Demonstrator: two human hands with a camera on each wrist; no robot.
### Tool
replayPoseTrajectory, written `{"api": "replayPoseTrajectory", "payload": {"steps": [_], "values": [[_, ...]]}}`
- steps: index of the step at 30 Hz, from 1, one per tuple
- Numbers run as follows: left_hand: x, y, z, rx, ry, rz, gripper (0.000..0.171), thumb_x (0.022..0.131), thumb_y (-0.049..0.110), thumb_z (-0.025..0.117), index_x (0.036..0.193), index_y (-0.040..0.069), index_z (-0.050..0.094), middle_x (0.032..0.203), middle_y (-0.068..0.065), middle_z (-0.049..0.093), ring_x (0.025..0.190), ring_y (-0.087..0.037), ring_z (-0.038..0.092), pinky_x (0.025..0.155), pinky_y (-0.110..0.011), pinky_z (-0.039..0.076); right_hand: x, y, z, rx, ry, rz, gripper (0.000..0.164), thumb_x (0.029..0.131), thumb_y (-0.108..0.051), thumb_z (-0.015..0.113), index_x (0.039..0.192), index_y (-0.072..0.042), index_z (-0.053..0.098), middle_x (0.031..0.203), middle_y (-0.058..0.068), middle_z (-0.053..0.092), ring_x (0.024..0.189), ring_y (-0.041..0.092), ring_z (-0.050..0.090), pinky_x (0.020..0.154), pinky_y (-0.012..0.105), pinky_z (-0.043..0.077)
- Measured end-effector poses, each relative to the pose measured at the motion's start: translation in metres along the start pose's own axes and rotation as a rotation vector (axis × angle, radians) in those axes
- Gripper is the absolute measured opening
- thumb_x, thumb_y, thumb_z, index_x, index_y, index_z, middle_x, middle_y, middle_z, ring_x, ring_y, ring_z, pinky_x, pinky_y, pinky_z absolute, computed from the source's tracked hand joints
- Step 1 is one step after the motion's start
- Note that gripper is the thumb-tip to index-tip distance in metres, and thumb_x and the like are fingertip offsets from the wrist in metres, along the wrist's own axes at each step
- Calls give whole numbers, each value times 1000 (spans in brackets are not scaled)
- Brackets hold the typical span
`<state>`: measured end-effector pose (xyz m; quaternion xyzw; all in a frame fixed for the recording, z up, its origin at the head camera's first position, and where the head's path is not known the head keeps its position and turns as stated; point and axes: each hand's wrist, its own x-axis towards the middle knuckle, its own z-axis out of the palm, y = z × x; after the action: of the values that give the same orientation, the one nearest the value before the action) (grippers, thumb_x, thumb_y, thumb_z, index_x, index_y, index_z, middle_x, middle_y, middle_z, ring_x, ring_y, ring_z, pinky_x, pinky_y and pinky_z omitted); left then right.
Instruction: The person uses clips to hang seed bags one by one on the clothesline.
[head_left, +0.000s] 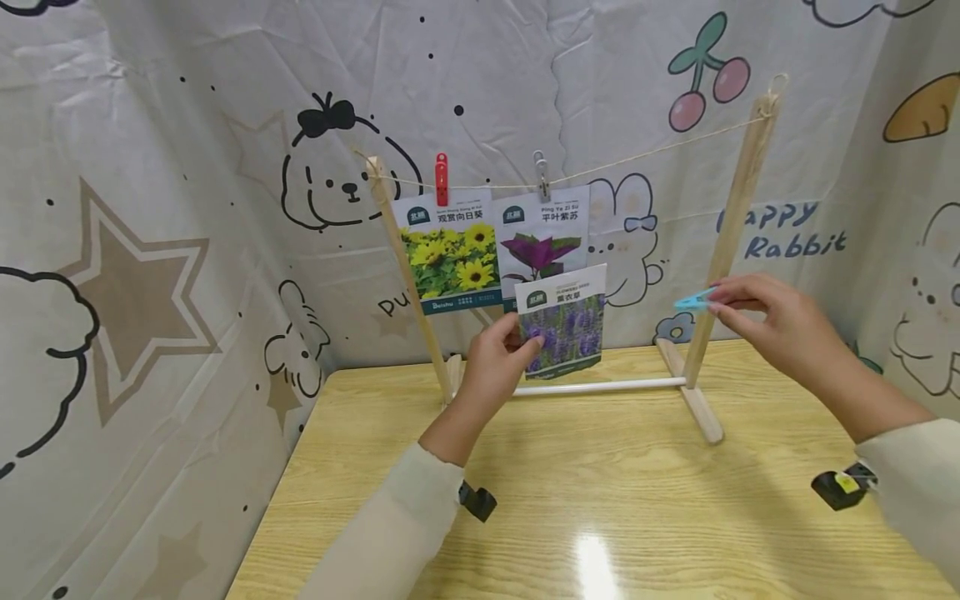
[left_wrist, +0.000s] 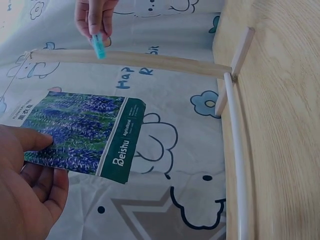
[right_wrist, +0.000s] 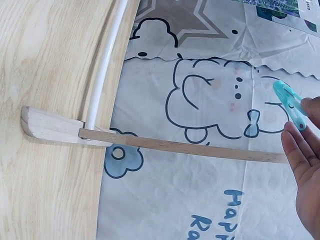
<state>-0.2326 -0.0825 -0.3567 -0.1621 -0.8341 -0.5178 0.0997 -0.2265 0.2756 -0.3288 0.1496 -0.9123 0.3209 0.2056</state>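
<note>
My left hand (head_left: 491, 358) pinches a lavender seed packet (head_left: 566, 321) by its left edge, thumb on the front. The packet is in front of the rack, below the string, and overlaps the lower part of a purple-leaf seed packet (head_left: 555, 229). Between thumb and fingers of my right hand (head_left: 780, 321) is a light blue clothespin (head_left: 693, 301), near the rack's right post. In the right wrist view the same clothespin (right_wrist: 289, 105) points away from the fingertips. A red clothespin (head_left: 442, 179) fixes a sunflower seed packet (head_left: 453, 258) to the string; a grey clothespin (head_left: 542, 177) holds the purple-leaf one.
The wooden rack has a left post (head_left: 408, 275), a right post (head_left: 731, 225) and a white crossbar (head_left: 607, 387) low down. A thin string (head_left: 660, 152) runs between the post tops. It stands on a wood-grain table (head_left: 600, 483), before a printed cloth (head_left: 225, 250).
</note>
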Motion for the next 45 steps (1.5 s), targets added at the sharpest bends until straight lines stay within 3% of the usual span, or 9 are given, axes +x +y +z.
{"api": "replayPoseTrajectory", "payload": {"steps": [15, 27, 34, 40, 45], "values": [[6, 14, 7, -10, -21, 28, 37, 100, 26, 65, 81, 10, 36, 70, -4, 32, 61, -19, 33, 59, -28, 31, 20, -19, -13, 36, 80, -160, 15, 95, -5, 68, 110, 0, 70, 130, 17, 63, 98, -23, 47, 86, -8, 34], [13, 22, 13, -28, -26, 57, 37, 102, 27, 62, 79, 13, 37, 67, -3, 32, 56, -19, 32, 57, -28, 32, 26, -28, -25, -8, 119, -166, 13, 95, -6, 69, 107, -1, 70, 131, 15, 65, 96, -27, 45, 85, -8, 34], [16, 24, 15, -22, -34, 78, 36, 103, 28, 60, 79, 13, 37, 67, -3, 32, 55, -19, 32, 57, -28, 32, 34, -32, -34, -22, 170, -214, 16, 91, 1, 71, 108, 1, 71, 125, 15, 67, 95, -27, 46, 85, -7, 35], [18, 27, 16, -19, -38, 101, 36, 103, 29, 58, 78, 14, 37, 66, -3, 31, 54, -19, 31, 57, -30, 32, 38, -37, -44, -71, 170, -202, 18, 94, -6, 70, 111, -1, 71, 126, 12, 66, 94, -28, 45, 82, -8, 34], [19, 28, 18, -26, -39, 81, 34, 105, 30, 55, 80, 13, 38, 67, -2, 31, 55, -19, 31, 57, -29, 31, 39, -41, -48, -96, 168, -188, 19, 97, -13, 67, 113, -3, 71, 126, 11, 67, 94, -27, 44, 82, -7, 34]]}}
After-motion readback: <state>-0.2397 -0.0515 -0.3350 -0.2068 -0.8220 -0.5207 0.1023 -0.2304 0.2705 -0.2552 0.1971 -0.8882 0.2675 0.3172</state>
